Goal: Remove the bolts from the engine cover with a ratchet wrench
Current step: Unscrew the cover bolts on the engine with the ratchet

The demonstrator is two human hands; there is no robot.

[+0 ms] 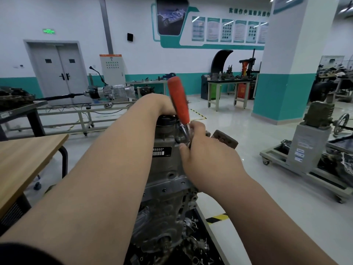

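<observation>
The grey metal engine cover (166,169) stands upright in front of me and carries a black label reading 66660. A ratchet wrench (180,104) with a red handle points up and slightly left from the cover's upper right side. My right hand (202,152) grips the wrench's metal shank low down, at its head, against the engine. The bolt under the head is hidden by my fingers. My left hand (162,105) reaches over the engine's top edge behind the red handle, and its fingers are out of sight.
A wooden table (28,155) stands close on the left. Loose metal parts (193,245) lie in a dark tray at the engine's foot. A gearbox on a wheeled stand (309,148) is on the right, beyond it a white and teal pillar (282,77).
</observation>
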